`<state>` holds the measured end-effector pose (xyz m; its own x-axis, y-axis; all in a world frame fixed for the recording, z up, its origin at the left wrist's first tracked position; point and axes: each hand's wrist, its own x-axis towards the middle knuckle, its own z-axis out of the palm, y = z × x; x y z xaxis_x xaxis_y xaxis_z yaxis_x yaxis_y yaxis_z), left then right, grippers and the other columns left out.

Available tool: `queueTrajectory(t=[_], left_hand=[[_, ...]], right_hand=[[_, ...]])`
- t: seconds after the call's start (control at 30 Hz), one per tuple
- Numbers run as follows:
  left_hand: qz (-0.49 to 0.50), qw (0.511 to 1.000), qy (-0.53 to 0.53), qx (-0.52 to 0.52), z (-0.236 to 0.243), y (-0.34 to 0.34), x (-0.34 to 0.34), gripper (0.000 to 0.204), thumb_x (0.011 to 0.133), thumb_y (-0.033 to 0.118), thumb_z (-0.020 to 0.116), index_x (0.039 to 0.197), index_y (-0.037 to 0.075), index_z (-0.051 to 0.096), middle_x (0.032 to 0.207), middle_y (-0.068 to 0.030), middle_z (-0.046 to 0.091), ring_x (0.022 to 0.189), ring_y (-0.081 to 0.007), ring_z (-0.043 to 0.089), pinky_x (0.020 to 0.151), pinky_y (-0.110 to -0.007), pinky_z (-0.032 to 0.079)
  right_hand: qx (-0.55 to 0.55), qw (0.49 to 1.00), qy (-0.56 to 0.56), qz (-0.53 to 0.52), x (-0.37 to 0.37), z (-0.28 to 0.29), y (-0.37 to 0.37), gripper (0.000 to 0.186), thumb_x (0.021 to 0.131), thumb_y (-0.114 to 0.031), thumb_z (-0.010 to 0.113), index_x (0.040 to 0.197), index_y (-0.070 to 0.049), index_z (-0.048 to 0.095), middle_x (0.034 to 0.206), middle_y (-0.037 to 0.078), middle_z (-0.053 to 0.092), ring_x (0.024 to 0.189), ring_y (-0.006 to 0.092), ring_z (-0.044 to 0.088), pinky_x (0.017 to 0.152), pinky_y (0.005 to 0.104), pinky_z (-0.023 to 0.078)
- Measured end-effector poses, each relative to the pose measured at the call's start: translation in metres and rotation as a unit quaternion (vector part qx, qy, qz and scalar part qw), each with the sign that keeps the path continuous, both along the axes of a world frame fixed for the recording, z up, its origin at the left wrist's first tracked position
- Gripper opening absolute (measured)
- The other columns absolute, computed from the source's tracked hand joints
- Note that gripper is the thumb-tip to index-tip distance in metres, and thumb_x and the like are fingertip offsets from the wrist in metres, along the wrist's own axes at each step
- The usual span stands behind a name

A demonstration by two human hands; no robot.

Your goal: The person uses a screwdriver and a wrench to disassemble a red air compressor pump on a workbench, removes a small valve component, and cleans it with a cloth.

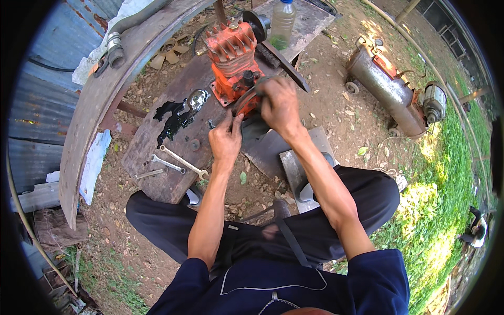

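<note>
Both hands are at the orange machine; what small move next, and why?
Probably steady the dark curved part with the left hand: that hand is at its lower end, the right hand near its upper end, and the wrenches lie unheld on the board.

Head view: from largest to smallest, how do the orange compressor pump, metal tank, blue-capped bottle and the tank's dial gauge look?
1. Metal tank and orange compressor pump: too alike to rank, and the tank looks farther away.
2. Blue-capped bottle
3. Dial gauge
</note>
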<state>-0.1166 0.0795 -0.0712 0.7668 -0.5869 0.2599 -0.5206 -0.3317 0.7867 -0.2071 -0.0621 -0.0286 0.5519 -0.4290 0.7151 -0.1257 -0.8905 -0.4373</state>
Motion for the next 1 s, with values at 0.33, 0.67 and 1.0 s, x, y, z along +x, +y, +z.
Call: queueTrajectory(t=[0.33, 0.67, 1.0], left_hand=[[-0.051, 0.997, -0.05, -0.021, -0.027, 0.007, 0.014, 0.027, 0.076, 0.005, 0.065, 0.101, -0.004, 0.069, 0.08, -0.0276, 0.066, 0.075, -0.0392, 0.069, 0.064, -0.04, 0.053], [-0.06, 0.992, 0.085, -0.072, -0.054, 0.002, 0.003, 0.043, 0.1, 0.029, 0.051, 0.132, 0.001, 0.052, 0.114, -0.0245, 0.065, 0.103, -0.0343, 0.066, 0.086, -0.04, 0.049], [-0.043, 0.99, -0.119, -0.068, -0.007, -0.016, 0.012, 0.033, 0.094, 0.03, 0.063, 0.111, 0.001, 0.064, 0.083, -0.0129, 0.067, 0.072, -0.0236, 0.064, 0.067, -0.035, 0.05]], right_hand=[[-0.049, 0.992, 0.085, 0.084, 0.027, -0.014, 0.06, 0.014, 0.068, -0.003, 0.06, 0.081, -0.009, 0.062, 0.082, 0.007, 0.064, 0.088, 0.0245, 0.062, 0.098, 0.0429, 0.043], [0.497, 0.699, -0.51, 0.067, -0.024, 0.044, 0.002, 0.03, 0.073, 0.016, 0.043, 0.094, -0.001, 0.055, 0.085, 0.007, 0.063, 0.075, 0.0154, 0.061, 0.067, 0.028, 0.053], [0.525, 0.65, -0.547, 0.05, -0.05, 0.019, -0.039, 0.031, 0.075, 0.017, 0.038, 0.099, -0.001, 0.048, 0.088, 0.01, 0.06, 0.074, 0.0193, 0.063, 0.067, 0.0311, 0.056]])
